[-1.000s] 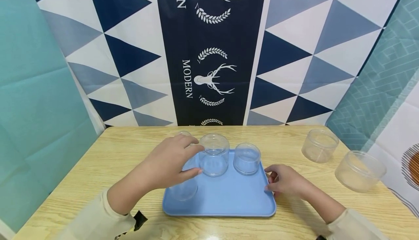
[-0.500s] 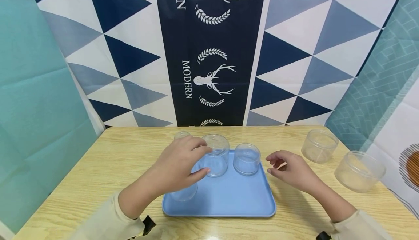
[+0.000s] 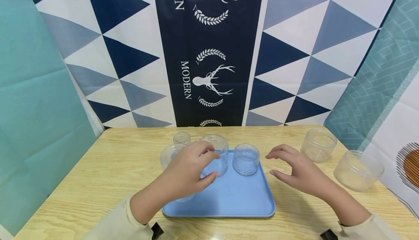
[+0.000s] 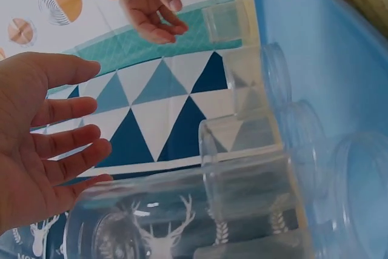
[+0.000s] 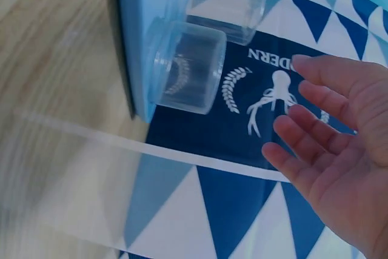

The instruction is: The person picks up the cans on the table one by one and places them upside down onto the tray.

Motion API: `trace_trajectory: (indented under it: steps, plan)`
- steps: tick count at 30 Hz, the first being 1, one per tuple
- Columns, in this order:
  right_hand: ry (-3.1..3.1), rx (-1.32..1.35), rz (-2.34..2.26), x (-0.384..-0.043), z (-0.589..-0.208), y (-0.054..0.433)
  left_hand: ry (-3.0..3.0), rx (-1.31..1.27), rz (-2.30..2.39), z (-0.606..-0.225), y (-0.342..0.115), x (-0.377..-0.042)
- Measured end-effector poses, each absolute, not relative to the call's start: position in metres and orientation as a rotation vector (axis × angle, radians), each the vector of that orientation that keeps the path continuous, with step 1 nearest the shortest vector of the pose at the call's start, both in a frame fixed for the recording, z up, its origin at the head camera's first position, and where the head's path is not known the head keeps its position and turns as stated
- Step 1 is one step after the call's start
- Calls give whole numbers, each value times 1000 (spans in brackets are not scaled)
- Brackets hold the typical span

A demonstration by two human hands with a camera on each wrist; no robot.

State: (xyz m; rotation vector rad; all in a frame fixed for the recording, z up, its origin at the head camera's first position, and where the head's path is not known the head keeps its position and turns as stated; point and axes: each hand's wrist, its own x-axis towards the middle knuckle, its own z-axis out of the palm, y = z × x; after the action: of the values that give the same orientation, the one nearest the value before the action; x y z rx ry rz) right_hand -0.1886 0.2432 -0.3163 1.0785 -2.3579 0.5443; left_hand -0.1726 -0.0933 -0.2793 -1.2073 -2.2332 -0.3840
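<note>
In the head view, a left hand (image 3: pixel 191 167) is hanging above the left part of a light-blue rectangular tray (image 3: pixel 235 196), its grip spread and holding nothing; a large clear cylindrical jar (image 3: pixel 166 156) is standing partly hidden behind it, and a mid-height clear round jar (image 3: pixel 223 160) is standing just past its fingers. A right hand (image 3: pixel 299 167) is hanging over the pale wood-grain table (image 3: pixel 98 182), grip also spread, pointing toward a short clear round jar (image 3: pixel 246 159) that is standing upright on the tray, left of and nearer to this hand. The left wrist view is showing the large jar beside the left little finger; whether they are touching, I cannot tell. In the right wrist view, a gap is separating the right fingers from the short jar, its axis running vertically.
</note>
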Motion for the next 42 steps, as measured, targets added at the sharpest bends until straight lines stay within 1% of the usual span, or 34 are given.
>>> trace_trajectory:
  steps: [10,17,33,42]
  plan:
    - [-2380,1067,405,-184,-304,256,-2182,-1241,-481,-292,-79,-170]
    - [-2345,1041,380,-184,-299,268,-2266,-1259,-527,-298,-68,-168]
    - [-2272,962,388,-194,-298,304,-2283,-1343,-714,-315,-42,-172]
    - [-2313,858,389,-196,-301,321,-2283,-1364,-729,-327,-23,-176]
